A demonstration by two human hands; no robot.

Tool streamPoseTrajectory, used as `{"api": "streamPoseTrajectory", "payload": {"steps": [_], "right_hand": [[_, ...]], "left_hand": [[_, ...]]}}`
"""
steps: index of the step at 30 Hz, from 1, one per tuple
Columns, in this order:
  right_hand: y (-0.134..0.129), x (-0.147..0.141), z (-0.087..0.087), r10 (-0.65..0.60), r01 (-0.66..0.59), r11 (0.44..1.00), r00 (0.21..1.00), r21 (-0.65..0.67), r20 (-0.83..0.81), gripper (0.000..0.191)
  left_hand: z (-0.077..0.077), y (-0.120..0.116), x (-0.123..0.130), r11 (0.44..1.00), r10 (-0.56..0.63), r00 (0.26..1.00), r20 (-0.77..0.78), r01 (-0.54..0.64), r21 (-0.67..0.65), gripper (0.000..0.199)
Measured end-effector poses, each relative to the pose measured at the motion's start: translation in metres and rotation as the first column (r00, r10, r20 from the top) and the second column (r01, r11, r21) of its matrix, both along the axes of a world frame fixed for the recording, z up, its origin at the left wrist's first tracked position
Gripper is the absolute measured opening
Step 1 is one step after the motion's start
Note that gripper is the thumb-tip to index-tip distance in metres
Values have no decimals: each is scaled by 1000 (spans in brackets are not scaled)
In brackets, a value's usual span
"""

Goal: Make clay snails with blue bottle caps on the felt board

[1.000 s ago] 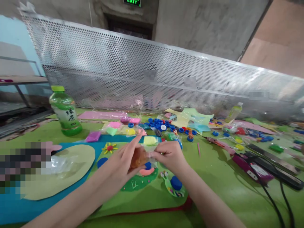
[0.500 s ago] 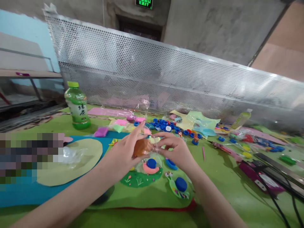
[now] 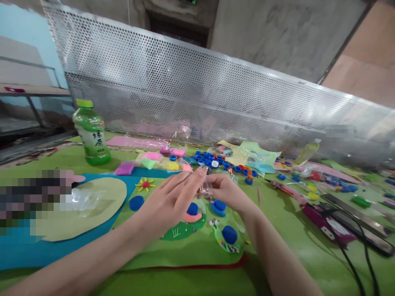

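Above the craft picture, my left hand [image 3: 174, 199] is closed, back of the hand toward me, fingers together against a crinkled clear plastic bag [image 3: 206, 188]. My right hand [image 3: 228, 192] pinches the bag's other side with bent fingers. What lies inside the bag is hidden behind my left hand. Below is a green sheet [image 3: 185, 250] with blue-shelled snail figures. The nearest snail [image 3: 228, 235] has stalk eyes, and a pink snail [image 3: 193, 214] sits on a dark green patch. A yellow flower with a red centre [image 3: 145, 184] is at the sheet's upper left.
A green tea bottle [image 3: 94, 139] stands at the left, near a cream paper oval [image 3: 108, 213] on blue board. Blue caps [image 3: 206, 158] are heaped behind my hands. A purple device [image 3: 327, 226] with black cords and a knife-like tool [image 3: 286, 191] lie right. A perforated metal panel [image 3: 216, 90] rises behind.
My left hand has turned over the bag, its fingers now pointing right and hiding the orange-brown lump seen in it before. My right hand stays at the plastic. The view has shifted slightly.
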State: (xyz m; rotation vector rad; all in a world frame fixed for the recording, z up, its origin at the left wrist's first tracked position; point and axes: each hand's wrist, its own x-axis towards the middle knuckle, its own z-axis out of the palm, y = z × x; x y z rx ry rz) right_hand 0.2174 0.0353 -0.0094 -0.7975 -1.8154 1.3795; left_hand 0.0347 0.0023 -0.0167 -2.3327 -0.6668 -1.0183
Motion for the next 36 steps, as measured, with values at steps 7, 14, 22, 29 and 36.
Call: {"api": "streamPoseTrajectory", "payload": {"steps": [7,14,22,29,36], "right_hand": [[-8,-6,-1,-5,9,983,1000,181,-27,5],[-16,-3,2,-35,10,975,993,224,110,6],[-1,33,8,-270,262,962,950,-69,-157,22],[1,30,6,-264,244,963,940,-116,-216,21],[-13,-1,-7,-278,263,954,956,143,93,25]], "left_hand": [[-5,-1,-1,999,-21,1000,8,20,33,59],[-5,-4,-4,992,33,999,-31,-37,-121,59],[-4,-2,-23,922,213,974,79,-174,-346,70],[-8,-1,-27,877,276,950,142,-189,-441,64],[-10,-3,-24,876,245,961,126,-164,-453,53]]}}
